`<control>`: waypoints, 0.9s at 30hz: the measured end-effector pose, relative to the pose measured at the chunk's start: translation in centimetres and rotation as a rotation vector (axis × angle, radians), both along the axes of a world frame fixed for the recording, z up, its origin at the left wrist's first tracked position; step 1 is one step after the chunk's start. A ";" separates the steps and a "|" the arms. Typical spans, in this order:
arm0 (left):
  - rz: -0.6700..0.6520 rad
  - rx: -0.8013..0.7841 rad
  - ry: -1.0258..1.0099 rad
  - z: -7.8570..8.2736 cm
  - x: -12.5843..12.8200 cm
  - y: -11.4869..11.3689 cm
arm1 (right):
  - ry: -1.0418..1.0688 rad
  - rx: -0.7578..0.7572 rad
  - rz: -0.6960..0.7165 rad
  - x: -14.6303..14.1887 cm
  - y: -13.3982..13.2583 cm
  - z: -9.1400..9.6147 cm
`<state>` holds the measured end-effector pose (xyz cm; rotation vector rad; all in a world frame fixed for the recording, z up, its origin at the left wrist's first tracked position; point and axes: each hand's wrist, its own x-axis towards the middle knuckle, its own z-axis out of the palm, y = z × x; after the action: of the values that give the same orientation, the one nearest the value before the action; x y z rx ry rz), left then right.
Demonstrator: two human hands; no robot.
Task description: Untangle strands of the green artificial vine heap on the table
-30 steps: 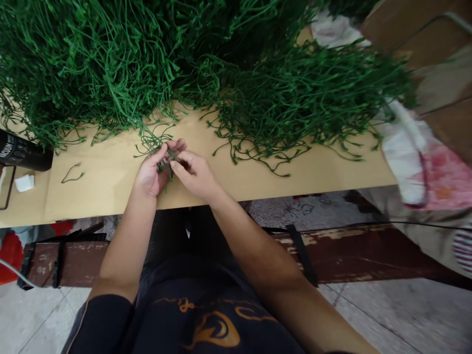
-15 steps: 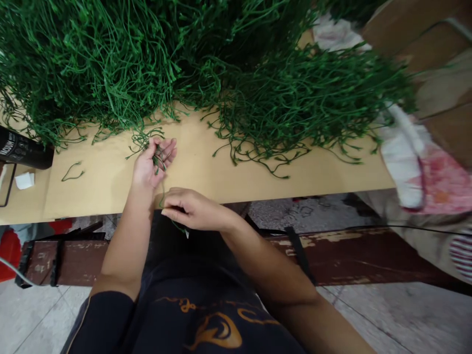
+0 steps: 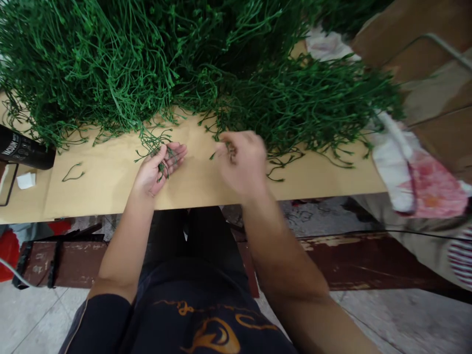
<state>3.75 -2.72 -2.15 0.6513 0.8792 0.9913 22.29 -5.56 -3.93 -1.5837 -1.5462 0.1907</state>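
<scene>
My left hand [image 3: 162, 164] is palm up over the board, its fingers loosely curled around several thin green artificial stems [image 3: 153, 142] with small budded tips. Blurred by motion, my right hand [image 3: 241, 160] is curled in a pinch at the near left edge of the right-hand pile of stems [image 3: 324, 103]. A green tip shows beside its thumb; the rest of that stem is hidden by the fingers. A larger, taller heap of the same stems [image 3: 110, 64] rises behind my left hand.
The tan board [image 3: 199, 187] ends in front of my body. One loose stem [image 3: 73, 172] lies on its left part, near a black bottle [image 3: 25, 147] and a white scrap [image 3: 25, 180]. At right are a pink-and-white cloth [image 3: 435, 182] and cardboard [image 3: 416, 44].
My right hand has moved up and right, from below the left hand at the board's edge to the right-hand pile. The left hand has shifted slightly right, still holding its stems.
</scene>
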 end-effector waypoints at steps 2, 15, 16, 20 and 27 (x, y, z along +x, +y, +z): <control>0.003 0.014 0.008 0.0 0.1 0.0 | 0.033 -0.007 0.175 -3.1 -0.7 -0.3; 0.025 -0.040 -0.043 0.3 0.0 0.1 | 0.478 -0.007 0.288 -5.8 0.8 -0.4; 0.074 -0.055 -0.049 0.3 -0.1 0.3 | 0.497 -0.014 0.273 -5.7 0.8 -0.6; 0.254 -0.051 -0.047 0.1 -0.7 0.9 | 0.563 -0.044 0.261 -5.6 0.7 -1.0; 0.310 0.121 0.092 -0.4 -0.1 0.4 | 0.514 -0.058 0.365 -4.8 0.5 -0.4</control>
<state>3.61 -2.35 -2.53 0.6789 1.0272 1.3088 17.45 -5.05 -4.28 -1.1573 -1.4043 0.7868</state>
